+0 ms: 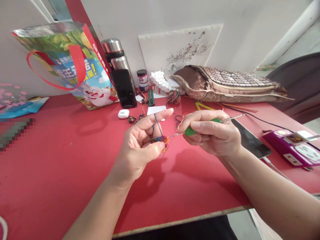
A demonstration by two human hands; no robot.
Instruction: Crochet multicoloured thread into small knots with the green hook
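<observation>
Between its thumb and fingers, my left hand (pixel 140 143) pinches a small multicoloured crochet piece (pixel 163 140). A strand of blue yarn (pixel 158 124) runs from the piece up over my raised left index finger. My right hand (pixel 215 131) is closed around the green grip of a crochet hook (pixel 191 130). The hook's thin metal shaft points left and its tip meets the right edge of the piece; the exact stitch is too small to make out. From the other end of the grip, a second metal shaft sticks out to the right.
Behind my hands lie a multicoloured yarn ball (pixel 173 97), a white earbud case (pixel 123 114) and a standing phone (pixel 124 88). A shopping bag (pixel 97 93) and steel flask (pixel 113 50) stand back left. Right are a brown cushion (pixel 192 83), a flat phone (pixel 252 140) and a purple power strip (pixel 282 150).
</observation>
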